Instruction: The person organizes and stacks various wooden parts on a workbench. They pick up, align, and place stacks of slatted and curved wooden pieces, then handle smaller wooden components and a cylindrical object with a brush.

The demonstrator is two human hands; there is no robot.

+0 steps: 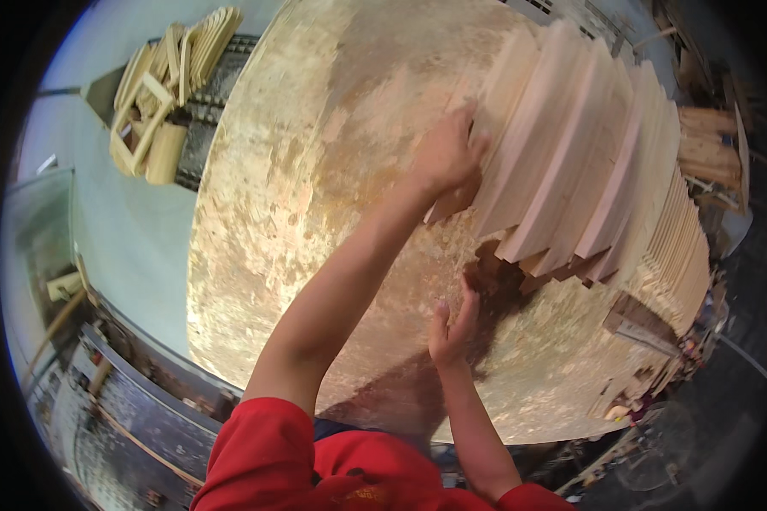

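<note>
My left hand reaches across the worn, blotchy tabletop to the left side of a stack of pale wooden boards. Its fingers are at a short board there, partly hidden under the hand; whether they grip it cannot be told. The stacked boards lie slanted and overlapping, with stepped ends towards me. Nearer my body, my right hand is open, thumb and fingers apart and nothing in it. It is just short of the stack's near ends, beside their dark shadow.
A row of thin wooden strips stands at the table's right side, with a wood block close by. Beyond the left edge, wooden frames and pieces are piled on a dark slatted surface. A metal-edged bench is at lower left.
</note>
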